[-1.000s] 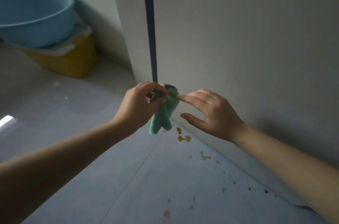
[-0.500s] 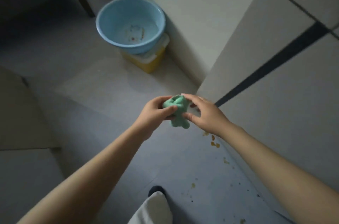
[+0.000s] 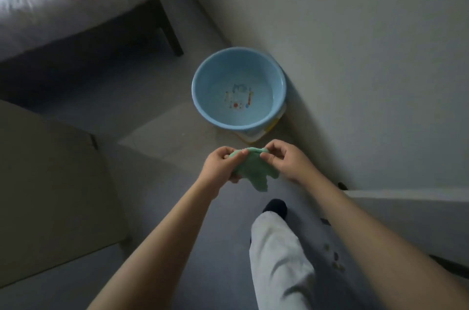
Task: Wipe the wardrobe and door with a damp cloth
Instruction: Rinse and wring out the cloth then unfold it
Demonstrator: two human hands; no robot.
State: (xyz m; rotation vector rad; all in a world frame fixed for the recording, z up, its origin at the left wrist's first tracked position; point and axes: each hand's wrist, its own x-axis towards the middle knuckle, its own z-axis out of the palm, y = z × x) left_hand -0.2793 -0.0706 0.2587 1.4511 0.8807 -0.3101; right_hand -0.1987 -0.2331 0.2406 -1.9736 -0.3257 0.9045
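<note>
Cloth (image 3: 251, 170), green and crumpled, hangs at frame centre, pinched along its top edge by the left hand (image 3: 220, 167) at its 9 o'clock and the right hand (image 3: 286, 161) at its 3 o'clock. Blue basin (image 3: 276, 81) sits at 12 o'clock on the floor (image 3: 157, 137), against the wall (image 3: 355, 55).

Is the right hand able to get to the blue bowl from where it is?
Probably yes. Nothing lies between the right hand and the blue bowl just ahead on the floor, but the hand is busy pinching the green cloth together with the left hand.
</note>
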